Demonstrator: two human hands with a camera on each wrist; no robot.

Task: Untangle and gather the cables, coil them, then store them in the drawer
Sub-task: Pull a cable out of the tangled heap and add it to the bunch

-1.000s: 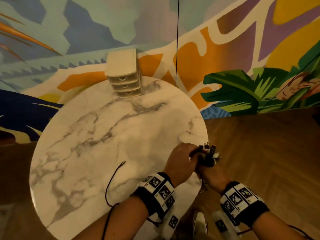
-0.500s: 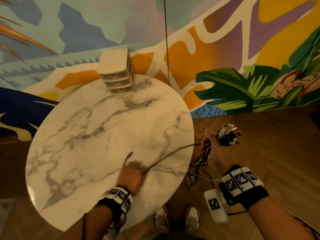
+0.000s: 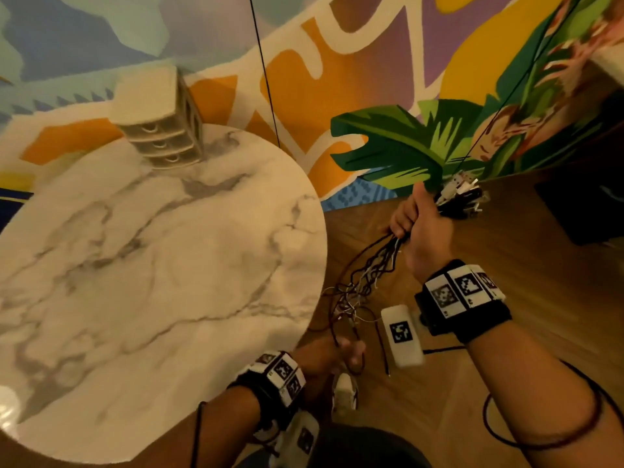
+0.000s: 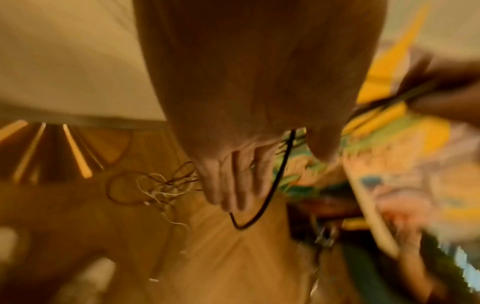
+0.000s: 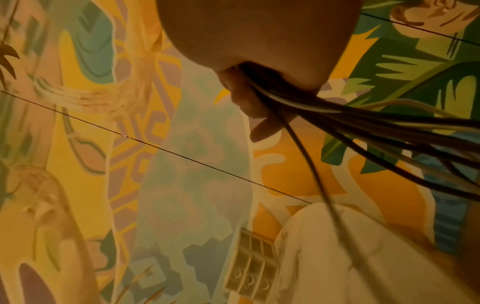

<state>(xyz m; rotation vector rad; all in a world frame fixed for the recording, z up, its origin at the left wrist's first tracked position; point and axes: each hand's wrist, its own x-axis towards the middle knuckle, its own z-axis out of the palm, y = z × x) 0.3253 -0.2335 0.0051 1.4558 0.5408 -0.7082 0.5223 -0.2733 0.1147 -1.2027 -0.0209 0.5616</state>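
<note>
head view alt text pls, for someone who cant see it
A right hand grips a bundle of cables that dangles beside a round marble table, while the left hand touches the loose ends below. A small drawer unit stands at the table's far edge.

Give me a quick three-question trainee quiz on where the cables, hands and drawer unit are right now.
1. True or false: the right hand grips the cable bundle near its plug ends.
2. Where do the cables hang? A) over the marble table B) beside it, above the floor
3. The drawer unit stands at the table's ____ edge.

Key: 1 true; 2 B; 3 far. The left hand reaches into the loose ends.
</note>
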